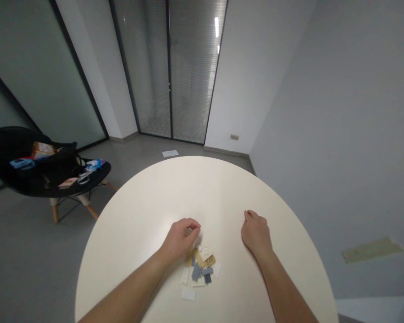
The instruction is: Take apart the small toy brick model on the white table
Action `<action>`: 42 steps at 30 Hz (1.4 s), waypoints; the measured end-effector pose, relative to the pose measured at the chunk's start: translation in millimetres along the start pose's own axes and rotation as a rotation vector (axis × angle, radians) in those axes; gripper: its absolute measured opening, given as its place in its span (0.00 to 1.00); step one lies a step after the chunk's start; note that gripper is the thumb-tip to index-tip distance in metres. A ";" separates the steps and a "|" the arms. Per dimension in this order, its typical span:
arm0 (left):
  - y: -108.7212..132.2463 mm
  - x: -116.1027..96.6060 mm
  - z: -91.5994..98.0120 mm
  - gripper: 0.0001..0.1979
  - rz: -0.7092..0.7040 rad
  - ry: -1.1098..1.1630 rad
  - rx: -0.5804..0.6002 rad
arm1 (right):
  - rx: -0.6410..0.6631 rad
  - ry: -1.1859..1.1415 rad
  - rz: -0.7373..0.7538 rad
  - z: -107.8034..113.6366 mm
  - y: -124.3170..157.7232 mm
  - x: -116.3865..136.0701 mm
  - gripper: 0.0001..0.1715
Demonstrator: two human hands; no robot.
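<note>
A small heap of plastic building bricks [198,269] lies on the round cream table [175,193], in white, grey, blue-grey and tan. My left hand [180,240] hovers at the heap's upper left edge, its fingers curled toward the thumb and nothing visible in them. My right hand [256,233] rests to the right of the heap and apart from it, fingers bunched and empty. A flat white brick [188,294] lies alone just below the heap.
Beyond the table's far rim, a black chair [43,170] with wooden legs holds packets and small items. A sheet of paper [170,153] lies on the grey floor. Glass doors with blinds [170,67] stand ahead, and a grey wall [323,112] runs along the right.
</note>
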State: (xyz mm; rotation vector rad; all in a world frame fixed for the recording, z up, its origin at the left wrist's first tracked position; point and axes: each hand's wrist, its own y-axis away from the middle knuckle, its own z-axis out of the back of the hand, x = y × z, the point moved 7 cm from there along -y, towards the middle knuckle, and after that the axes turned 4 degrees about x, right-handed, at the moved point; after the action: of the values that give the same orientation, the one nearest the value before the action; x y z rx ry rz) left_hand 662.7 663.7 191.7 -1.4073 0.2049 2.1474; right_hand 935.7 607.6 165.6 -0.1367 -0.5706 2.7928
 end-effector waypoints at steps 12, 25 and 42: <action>7.3 -13.9 -22.1 0.05 -0.099 -0.256 0.246 | -0.058 -0.228 0.014 10.3 -3.9 2.5 0.23; 10.5 -22.1 -31.7 0.05 -0.102 -0.238 0.299 | -0.022 -0.637 0.227 38.6 6.1 53.3 0.16; -1.5 16.5 -23.6 0.17 0.214 0.622 -0.055 | -0.142 -0.821 0.610 77.6 28.0 117.2 0.16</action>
State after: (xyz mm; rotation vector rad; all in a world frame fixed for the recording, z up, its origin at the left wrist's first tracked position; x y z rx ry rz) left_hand 677.5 661.2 167.1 -2.1355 0.5517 1.8134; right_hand 805.2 589.0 221.5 1.0130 -1.0458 3.3181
